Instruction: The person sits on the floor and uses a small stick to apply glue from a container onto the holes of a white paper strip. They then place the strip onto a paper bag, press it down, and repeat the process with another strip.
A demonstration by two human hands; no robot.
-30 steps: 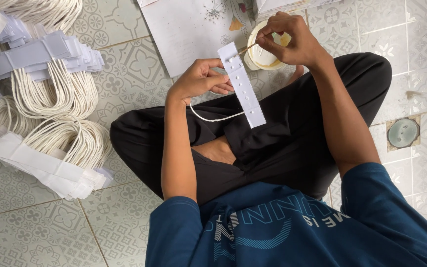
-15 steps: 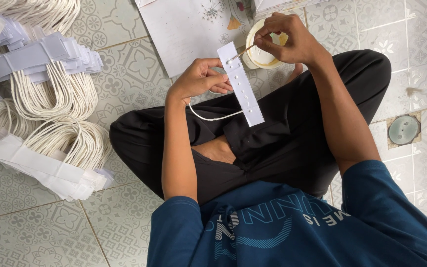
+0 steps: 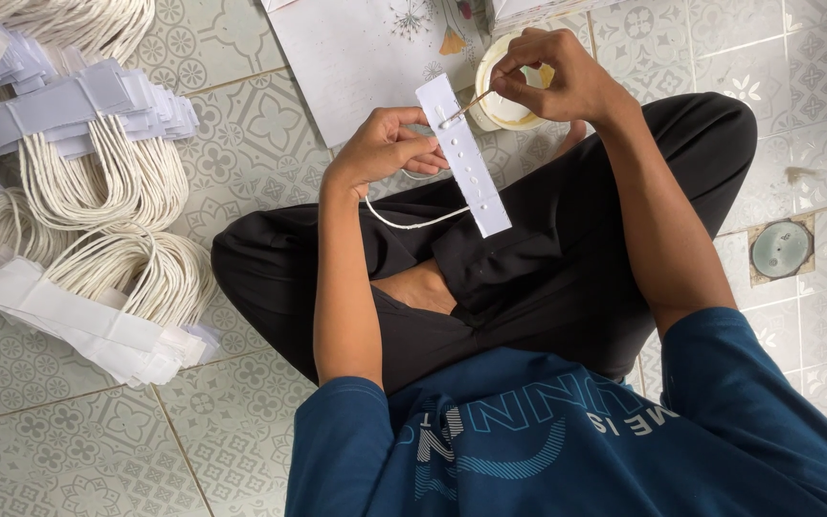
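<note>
Item: white card strip [image 3: 463, 155], long and narrow, with a row of small glue dots down its middle. Held tilted above the lap, upper end toward the cup, so its dotted face is open to the stick.

Left hand [image 3: 385, 148]: fingers pinched on the strip's left edge, steadying it; a white cord loop [image 3: 412, 222] hangs from under the same grip.

Right hand [image 3: 557, 77]: fingertips pressed together on a thin stick [image 3: 466, 105], its tip touching the strip near the upper end, apparently to place a dot.

Glue cup [image 3: 502, 91]: round, pale, on the floor directly beneath the right hand, near enough for dipping.

Printed white sheet [image 3: 375, 57]: flat on the tiled floor [image 3: 241, 153] beside the cup, toward its far edge.

Stacks of finished strips with cord handles [image 3: 98, 182]: heaped at the floor's left side, well apart from the hands.

Floor drain cover [image 3: 782, 249]: right side.
</note>
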